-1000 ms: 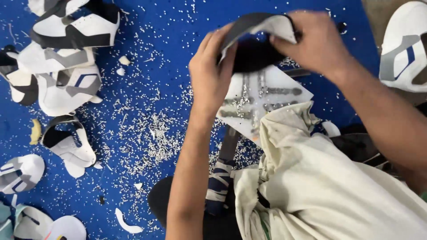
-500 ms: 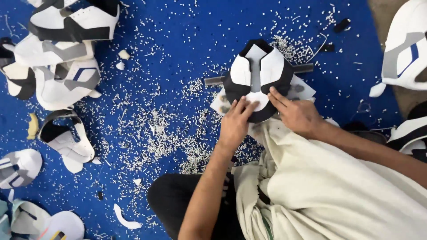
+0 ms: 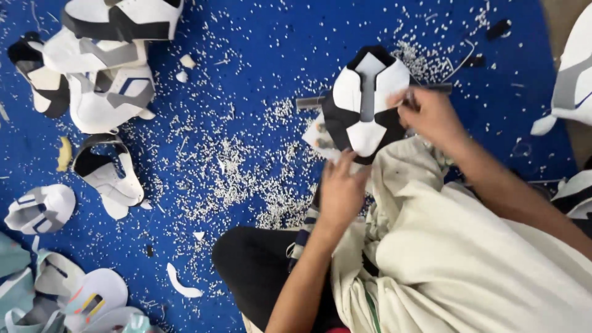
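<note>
We see a blue mat (image 3: 259, 55) strewn with white crumbs, a cream cloth (image 3: 468, 259) over the lap, and 1 black, white and grey shoe upper (image 3: 364, 105) lying flat beyond it. Left hand (image 3: 340, 191) presses its near edge, fingers spread; right hand (image 3: 428, 114) pinches its right side.

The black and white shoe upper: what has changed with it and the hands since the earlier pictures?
The shoe upper, lifted in both hands a second ago, now lies flat. The left hand touches its near edge; the right hand moved to its right side. The shoe parts at left stayed.
</note>
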